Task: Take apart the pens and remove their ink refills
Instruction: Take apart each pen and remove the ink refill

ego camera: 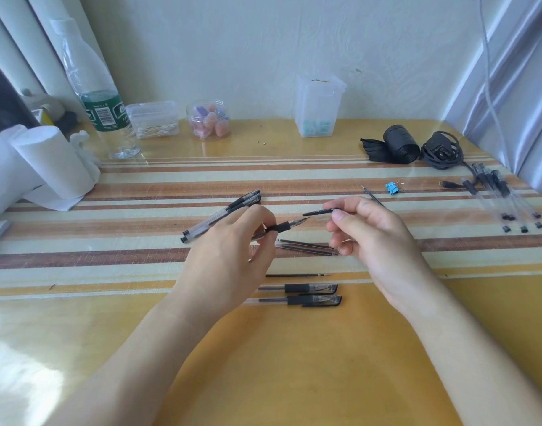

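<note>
Pen [282, 226]: uncapped, held above the table [294, 364] at centre, tip pointing right. Left hand [229, 250]: fingers curled round the barrel behind the black grip. Cap [320, 212]: off the pen, just beside its tip (black clip uppermost), pinched between thumb and forefinger of the right hand [374, 238]; the remaining fingers curl loosely. Two refills [306, 247] lie side by side on the table under the hands. A third refill [297, 275] lies nearer the person. Two near pens [306, 293], capped, lie parallel just below it. Two far pens [223, 215], capped, lie beyond the left hand. Clear barrels [497, 195] lie grouped at far right, near a blue clip [392, 188].
</note>
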